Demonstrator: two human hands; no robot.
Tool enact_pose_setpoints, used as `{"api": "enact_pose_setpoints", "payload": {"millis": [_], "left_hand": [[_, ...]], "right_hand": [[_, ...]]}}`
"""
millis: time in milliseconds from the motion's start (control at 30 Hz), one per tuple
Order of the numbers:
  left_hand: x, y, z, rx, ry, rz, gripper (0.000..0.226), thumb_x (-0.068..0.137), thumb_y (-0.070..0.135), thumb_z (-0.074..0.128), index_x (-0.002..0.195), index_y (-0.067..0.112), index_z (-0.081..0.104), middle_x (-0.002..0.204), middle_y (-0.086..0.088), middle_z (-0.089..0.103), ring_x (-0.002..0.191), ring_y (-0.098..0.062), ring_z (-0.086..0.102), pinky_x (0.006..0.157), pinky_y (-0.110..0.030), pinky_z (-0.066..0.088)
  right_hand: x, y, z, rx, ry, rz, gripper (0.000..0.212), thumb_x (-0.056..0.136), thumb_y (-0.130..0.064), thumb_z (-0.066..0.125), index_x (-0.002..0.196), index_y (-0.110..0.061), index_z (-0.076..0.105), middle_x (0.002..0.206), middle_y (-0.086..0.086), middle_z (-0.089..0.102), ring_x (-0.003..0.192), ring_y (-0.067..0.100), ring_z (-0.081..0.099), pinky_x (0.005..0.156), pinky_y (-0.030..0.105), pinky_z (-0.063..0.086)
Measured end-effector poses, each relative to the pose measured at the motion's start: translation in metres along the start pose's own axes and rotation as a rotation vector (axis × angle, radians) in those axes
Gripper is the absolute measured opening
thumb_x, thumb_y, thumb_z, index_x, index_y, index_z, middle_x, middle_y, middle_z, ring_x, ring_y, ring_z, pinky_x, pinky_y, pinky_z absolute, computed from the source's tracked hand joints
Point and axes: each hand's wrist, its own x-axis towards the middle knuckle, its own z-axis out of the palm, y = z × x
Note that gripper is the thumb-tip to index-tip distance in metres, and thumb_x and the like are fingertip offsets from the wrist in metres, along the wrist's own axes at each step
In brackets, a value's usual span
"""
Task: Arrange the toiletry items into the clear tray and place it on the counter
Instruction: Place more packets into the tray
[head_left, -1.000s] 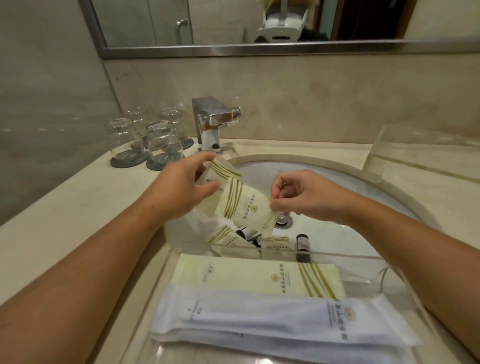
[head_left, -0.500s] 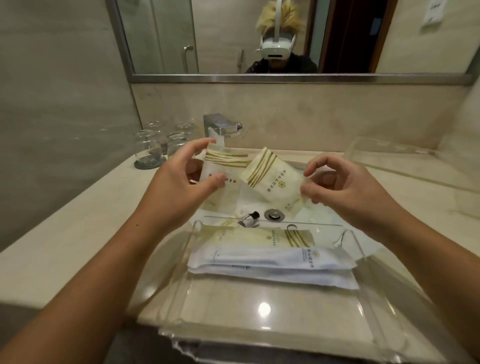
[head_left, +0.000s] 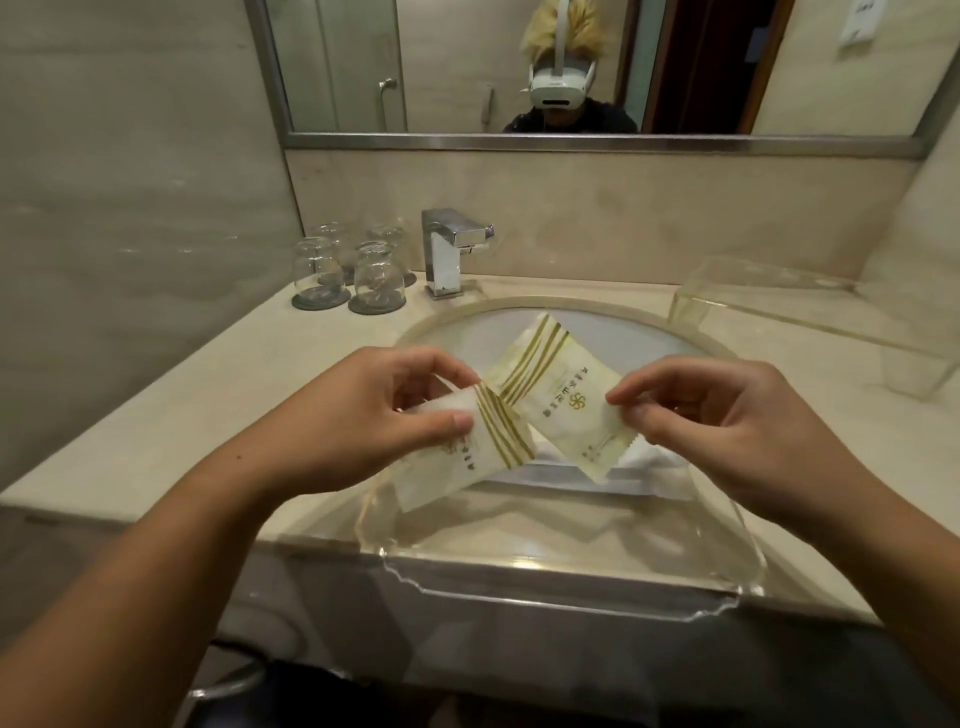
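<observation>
My left hand (head_left: 363, 415) pinches a pale sachet with gold stripes (head_left: 462, 457), tilted down toward the clear tray (head_left: 571, 592). My right hand (head_left: 727, 431) pinches the lower corner of a second gold-striped sachet (head_left: 561, 400), which overlaps the first above the tray's far side. The clear tray sits across the front of the sink (head_left: 649, 327), overhanging the counter edge. White packets (head_left: 649, 462) lie in the tray behind the sachets, mostly hidden by them and my hands.
Several upturned glasses (head_left: 374, 280) on dark coasters stand at the back left beside a chrome tap (head_left: 447, 249). A clear acrylic stand (head_left: 810, 317) sits on the beige counter (head_left: 182, 415) at the right. A mirror hangs above.
Both hands have lowered the two sachets toward the tray. The left sachet has swung down and now lies under the right one. The view has pulled back from the sink.
</observation>
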Motion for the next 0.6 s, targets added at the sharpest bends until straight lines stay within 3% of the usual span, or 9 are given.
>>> {"api": "enact_pose_setpoints", "payload": {"millis": [67,167,267,400,533,600], "left_hand": [[-0.001,-0.004,0.003,0.083,-0.044,0.01,0.025,0.091,0.032,0.074,0.115,0.035,0.074,0.104,0.015,0.079,0.094,-0.005,0.075,0.086,-0.031,0.062],[-0.001,-0.006,0.009,0.187,-0.101,0.005,0.028,0.089,0.038,0.074,0.117,0.039,0.075,0.109,0.024,0.075,0.101,0.006,0.069,0.088,-0.02,0.058],[-0.002,-0.011,0.012,0.327,-0.095,0.02,0.027,0.089,0.044,0.073,0.116,0.042,0.075,0.108,0.026,0.072,0.102,0.012,0.061,0.082,-0.009,0.049],[-0.002,-0.014,0.005,0.354,0.056,0.036,0.02,0.096,0.041,0.065,0.113,0.041,0.073,0.101,0.025,0.072,0.1,0.007,0.061,0.075,-0.005,0.043],[-0.001,0.0,0.003,0.225,0.059,-0.036,0.025,0.099,0.05,0.052,0.109,0.04,0.072,0.087,0.023,0.077,0.083,0.008,0.067,0.075,-0.021,0.051],[-0.001,0.004,0.005,0.199,0.011,-0.063,0.03,0.096,0.058,0.051,0.109,0.039,0.071,0.086,0.022,0.078,0.08,0.005,0.069,0.076,-0.025,0.053]], "right_hand": [[-0.006,-0.002,0.004,-0.05,0.016,0.002,0.02,0.09,-0.023,0.072,0.087,-0.04,0.082,0.099,-0.021,0.077,0.099,0.018,0.071,0.067,0.051,0.062],[-0.014,-0.004,0.009,-0.1,0.038,-0.008,0.014,0.088,-0.03,0.073,0.089,-0.04,0.083,0.095,-0.022,0.078,0.095,0.017,0.073,0.067,0.05,0.061],[-0.02,-0.007,0.016,-0.161,0.028,-0.031,0.012,0.088,-0.035,0.071,0.091,-0.038,0.082,0.089,-0.027,0.077,0.087,0.006,0.074,0.069,0.029,0.06],[-0.029,-0.015,0.03,-0.19,0.008,-0.058,0.02,0.088,-0.045,0.063,0.097,-0.043,0.081,0.091,-0.038,0.073,0.088,-0.009,0.07,0.073,0.007,0.05],[-0.033,-0.025,0.046,-0.245,-0.05,-0.104,0.028,0.088,-0.052,0.057,0.109,-0.05,0.076,0.084,-0.048,0.064,0.093,-0.022,0.06,0.072,0.0,0.042],[-0.036,-0.032,0.055,-0.28,-0.118,-0.138,0.034,0.09,-0.056,0.053,0.12,-0.056,0.069,0.092,-0.052,0.061,0.1,-0.018,0.061,0.076,0.001,0.043]]}}
